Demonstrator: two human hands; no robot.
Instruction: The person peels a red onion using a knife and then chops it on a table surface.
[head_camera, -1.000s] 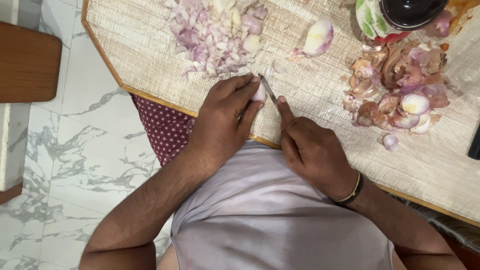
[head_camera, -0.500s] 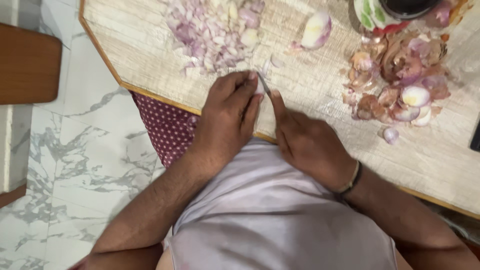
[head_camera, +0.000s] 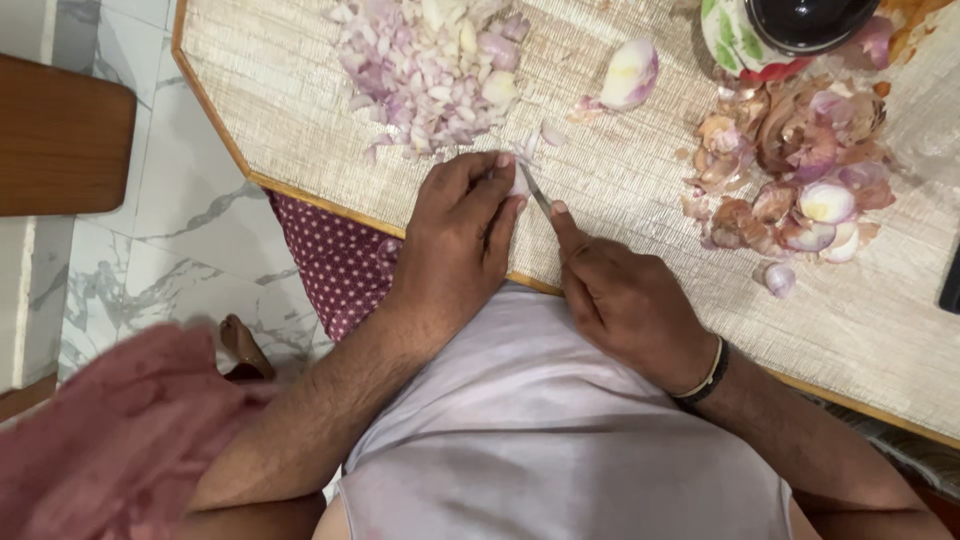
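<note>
Left hand (head_camera: 455, 240) was curled down over a small onion piece (head_camera: 519, 182), fingertips pinning it to the table (head_camera: 620, 190) near the table's front edge. Right hand (head_camera: 625, 300) was closed around a knife (head_camera: 536, 190), index finger laid along the spine; the handle was hidden in the fist. The thin blade angled up-left and met the onion piece just beside the left fingertips.

Chopped onion pile (head_camera: 430, 70) sat toward the back edge, close behind the left hand. A peeled onion half (head_camera: 630, 75) lay right of the pile, apart from it. Onion skins and trimmings (head_camera: 800, 170) were heaped toward the right side of the table, with a small peeled bulb (head_camera: 779, 279) just in front of them. A painted pot (head_camera: 780, 30) with a dark lid stood at the back edge, cut off by the frame. Blurred pink cloth (head_camera: 110, 440) showed at lower left, off the table.
</note>
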